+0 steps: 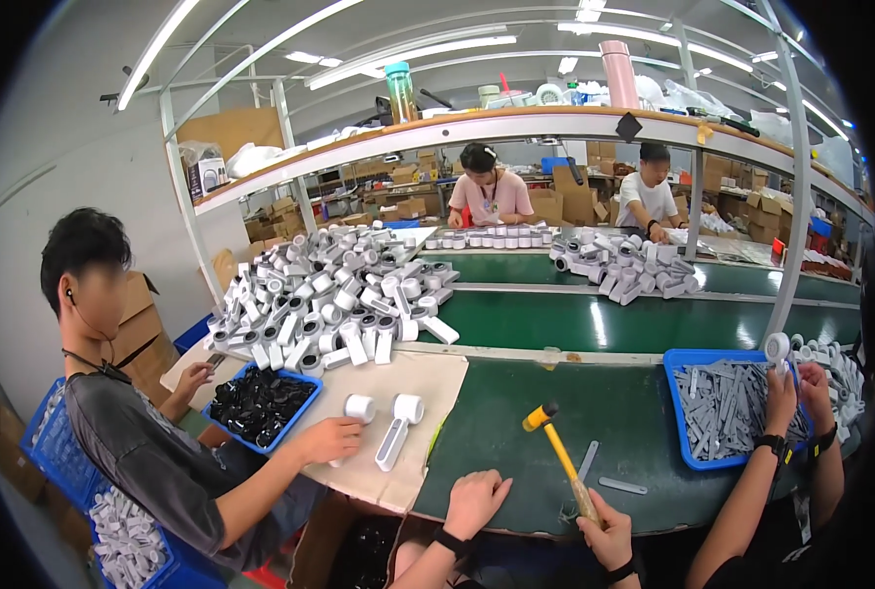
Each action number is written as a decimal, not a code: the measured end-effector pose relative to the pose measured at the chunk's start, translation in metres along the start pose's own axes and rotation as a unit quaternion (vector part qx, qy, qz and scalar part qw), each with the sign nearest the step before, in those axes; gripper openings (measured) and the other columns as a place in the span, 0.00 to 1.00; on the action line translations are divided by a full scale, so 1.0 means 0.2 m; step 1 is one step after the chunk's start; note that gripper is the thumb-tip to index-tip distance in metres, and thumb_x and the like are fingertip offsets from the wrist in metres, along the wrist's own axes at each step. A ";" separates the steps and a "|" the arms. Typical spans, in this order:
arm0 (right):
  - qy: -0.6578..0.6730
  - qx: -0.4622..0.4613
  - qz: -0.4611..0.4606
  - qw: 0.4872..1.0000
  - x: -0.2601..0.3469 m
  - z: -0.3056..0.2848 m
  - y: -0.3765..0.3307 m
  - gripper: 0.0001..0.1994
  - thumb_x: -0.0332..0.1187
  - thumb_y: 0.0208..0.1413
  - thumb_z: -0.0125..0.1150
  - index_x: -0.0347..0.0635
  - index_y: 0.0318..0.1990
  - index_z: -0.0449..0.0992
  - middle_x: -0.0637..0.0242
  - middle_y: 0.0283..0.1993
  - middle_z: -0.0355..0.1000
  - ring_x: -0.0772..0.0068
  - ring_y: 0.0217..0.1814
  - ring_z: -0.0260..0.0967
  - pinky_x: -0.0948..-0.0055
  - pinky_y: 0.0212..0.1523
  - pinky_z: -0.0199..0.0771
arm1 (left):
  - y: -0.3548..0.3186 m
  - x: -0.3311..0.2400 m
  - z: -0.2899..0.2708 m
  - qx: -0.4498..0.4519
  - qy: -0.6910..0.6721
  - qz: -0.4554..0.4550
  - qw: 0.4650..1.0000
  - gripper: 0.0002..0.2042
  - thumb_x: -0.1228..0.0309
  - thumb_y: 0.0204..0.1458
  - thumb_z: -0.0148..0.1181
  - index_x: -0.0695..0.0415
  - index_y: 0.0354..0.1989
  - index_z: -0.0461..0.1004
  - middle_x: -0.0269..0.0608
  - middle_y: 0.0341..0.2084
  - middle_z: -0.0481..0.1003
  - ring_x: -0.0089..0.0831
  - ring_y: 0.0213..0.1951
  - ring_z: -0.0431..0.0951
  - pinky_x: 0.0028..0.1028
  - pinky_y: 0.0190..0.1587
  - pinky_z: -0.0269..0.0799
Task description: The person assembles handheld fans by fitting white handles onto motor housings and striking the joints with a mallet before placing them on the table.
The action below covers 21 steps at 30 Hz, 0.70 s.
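Note:
My right hand (pixel 606 530) is closed round the wooden handle of a hammer (pixel 561 455) with a yellow and black head. The hammer tilts up and to the left above the green worktop (pixel 516 422). By the worktop's front edge rests my left hand (pixel 477 503), its back up and thumb out; its other fingers bend down out of sight, so I cannot tell if they hold anything. Two flat grey strips, one upright (pixel 587 460) and one crosswise (pixel 622 485), lie to the right of the hammer. Some thin bits, too small to make out, lie near its handle.
At left a co-worker's hand (pixel 331 439) handles white fan-shaped housings (pixel 394 444) beside a blue tray (pixel 310 398) of black parts. A large housing pile (pixel 329 294) stands behind. Right, another person's hands (pixel 783 398) hold a white piece over a blue tray (pixel 675 393) of grey strips.

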State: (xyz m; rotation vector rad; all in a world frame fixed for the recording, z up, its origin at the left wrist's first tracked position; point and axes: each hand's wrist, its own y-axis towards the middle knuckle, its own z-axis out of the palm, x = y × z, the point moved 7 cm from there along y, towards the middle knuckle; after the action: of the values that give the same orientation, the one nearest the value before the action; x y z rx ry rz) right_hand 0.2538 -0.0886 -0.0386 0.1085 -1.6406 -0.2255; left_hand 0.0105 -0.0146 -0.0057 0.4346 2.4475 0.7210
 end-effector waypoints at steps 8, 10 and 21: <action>-0.016 0.073 0.045 0.996 0.10 0.04 0.02 0.28 0.21 0.52 0.66 0.38 0.63 0.70 0.74 0.28 0.73 0.88 0.21 0.63 0.84 0.21 0.62 | 0.01 0.02 -0.02 0.002 -0.042 -0.001 0.999 0.14 0.64 0.52 0.63 0.56 0.19 0.69 0.40 0.17 0.71 0.41 0.26 0.75 0.39 0.31 0.69; -0.004 0.070 0.054 0.996 0.09 0.04 0.02 0.28 0.22 0.52 0.66 0.38 0.63 0.70 0.74 0.28 0.73 0.88 0.20 0.63 0.84 0.21 0.62 | 0.01 0.02 -0.03 0.002 -0.043 -0.001 0.999 0.14 0.65 0.52 0.63 0.56 0.19 0.69 0.40 0.17 0.71 0.41 0.26 0.75 0.40 0.31 0.69; -0.032 0.052 0.044 0.997 0.04 0.01 0.01 0.27 0.28 0.54 0.68 0.39 0.62 0.71 0.69 0.41 0.78 0.86 0.37 0.71 0.81 0.40 0.72 | 0.03 0.01 -0.04 -0.016 -0.052 0.003 0.999 0.13 0.66 0.50 0.65 0.57 0.18 0.71 0.43 0.17 0.72 0.45 0.24 0.76 0.41 0.30 0.70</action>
State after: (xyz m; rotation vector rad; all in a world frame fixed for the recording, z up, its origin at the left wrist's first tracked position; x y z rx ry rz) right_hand 0.2510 -0.0873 -0.0305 0.1077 -1.7176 -0.0768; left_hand 0.0055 -0.0131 0.0023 0.4557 2.3352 0.7216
